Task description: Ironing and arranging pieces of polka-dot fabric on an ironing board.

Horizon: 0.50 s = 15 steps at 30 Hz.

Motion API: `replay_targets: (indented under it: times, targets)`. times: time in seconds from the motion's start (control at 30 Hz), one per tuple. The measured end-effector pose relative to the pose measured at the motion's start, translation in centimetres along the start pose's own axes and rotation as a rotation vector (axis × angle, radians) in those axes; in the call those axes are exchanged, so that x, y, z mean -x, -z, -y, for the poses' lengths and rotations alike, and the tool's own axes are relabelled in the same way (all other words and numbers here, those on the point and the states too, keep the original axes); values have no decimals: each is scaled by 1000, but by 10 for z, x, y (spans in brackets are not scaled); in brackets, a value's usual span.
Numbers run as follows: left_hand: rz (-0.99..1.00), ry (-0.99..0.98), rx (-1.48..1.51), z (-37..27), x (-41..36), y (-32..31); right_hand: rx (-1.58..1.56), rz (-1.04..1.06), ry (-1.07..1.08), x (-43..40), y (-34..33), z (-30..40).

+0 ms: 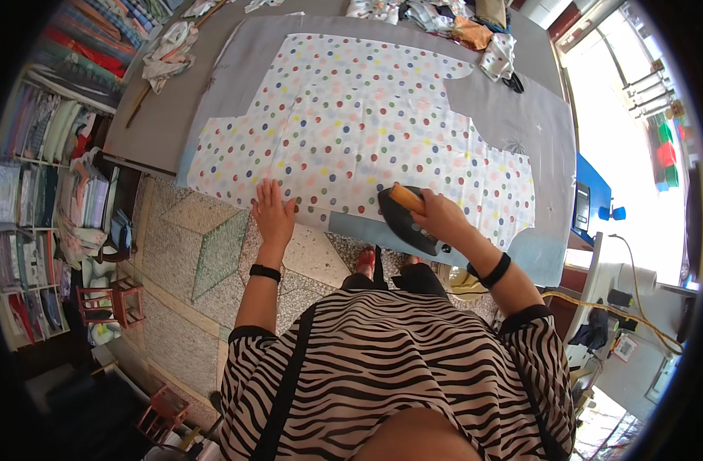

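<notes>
White polka-dot fabric point(351, 132), cut to shape and lightly creased, lies spread over a grey cloth cover point(501, 121) on the table. My right hand point(440, 216) grips the orange handle of a dark clothes iron point(412, 227). The iron rests at the fabric's near edge, partly over a light blue cloth point(357, 227). My left hand point(273, 213) lies palm down at the near edge of the fabric, left of the iron, fingers slightly apart and holding nothing.
Cloth scraps point(432, 14) are heaped at the table's far edge. A long wooden stick point(144, 106) with a crumpled cloth point(170, 55) lies at the left. Shelves of folded fabric point(29, 196) and a small red wooden stool point(126, 302) stand left. A yellow cord point(604, 308) runs right.
</notes>
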<state>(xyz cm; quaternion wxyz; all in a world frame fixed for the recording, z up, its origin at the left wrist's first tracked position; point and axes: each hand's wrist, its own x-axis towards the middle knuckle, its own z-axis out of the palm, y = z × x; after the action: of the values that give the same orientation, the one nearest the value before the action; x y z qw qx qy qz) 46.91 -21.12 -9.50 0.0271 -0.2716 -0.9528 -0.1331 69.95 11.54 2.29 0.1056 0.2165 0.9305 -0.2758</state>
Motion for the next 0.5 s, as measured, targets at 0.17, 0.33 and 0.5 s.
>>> replay_targets:
  times: [0.17,0.33,0.5]
  targets:
    - [0,8,31,17,0,2,28,109,53,-24,-21,49]
    - [19,25,50,18,0,9,41,223,81,-51,-31,91]
    - [-62,72,540,43,-11,22,41,169,197,-75,-49,131]
